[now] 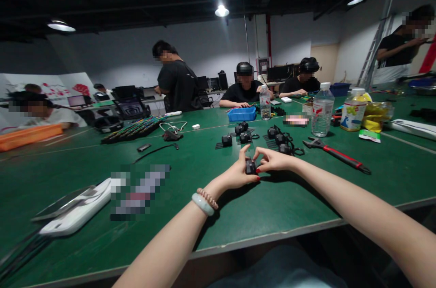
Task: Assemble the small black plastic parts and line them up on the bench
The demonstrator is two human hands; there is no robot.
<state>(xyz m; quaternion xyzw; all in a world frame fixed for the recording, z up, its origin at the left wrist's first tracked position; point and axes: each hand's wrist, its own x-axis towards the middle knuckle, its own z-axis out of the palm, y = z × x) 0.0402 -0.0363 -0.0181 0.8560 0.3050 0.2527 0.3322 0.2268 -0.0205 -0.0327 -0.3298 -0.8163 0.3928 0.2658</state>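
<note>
Just above the green table, a small black blocky part [251, 167] is between my two hands. My left hand [236, 173] grips it from the left, its thumb and fingers curved round it. From the right, my right hand [271, 160] closes its fingertips on the same part's edge; the exact contact is too small to make out. Beyond my hands lie similar black parts with thin strips: one group [244, 137] to the left and another [282, 140] to the right.
An adjustable wrench [337, 155] with red-black handle lies to the right. Behind it stand a water bottle [322, 113] and a juice bottle [353, 111]. A blue tray [241, 114] is farther back. At left lies a white power strip [80, 211]. Co-workers sit across the table.
</note>
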